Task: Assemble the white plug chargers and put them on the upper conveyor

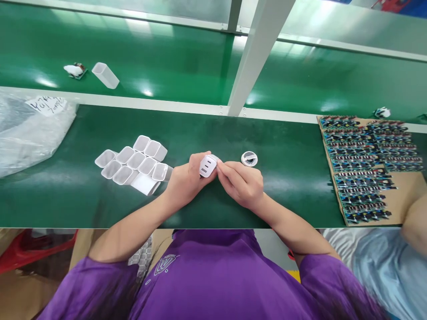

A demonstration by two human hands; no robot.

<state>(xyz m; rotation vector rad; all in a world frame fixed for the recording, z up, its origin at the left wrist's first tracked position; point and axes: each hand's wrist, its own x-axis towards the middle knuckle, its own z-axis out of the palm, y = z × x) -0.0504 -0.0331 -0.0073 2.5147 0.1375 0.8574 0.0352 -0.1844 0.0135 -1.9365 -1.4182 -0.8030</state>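
Note:
A white charger [208, 166] with several dark port slots on its end face is held over the green bench. My left hand [186, 180] is closed around its body, the ports facing me. Against the right edge of that end face, my right hand [242, 181] pinches with thumb and fingertips; whether anything small is between them is hidden. Just behind my right hand lies a round white roll [249, 158] with a dark centre. Several translucent white housings [136, 160] stand clustered to the left of my left hand, with a white housing [146, 183] lying on its side at their near edge.
At right, a cardboard tray [405, 189] holds rows of circuit boards [362, 171], with a person's arm [415, 222] beside it. A plastic bag [31, 131] lies at far left. Behind the bench rises a white post [255, 58]; a lone housing [106, 75] and circuit board [75, 70] rest on the ledge.

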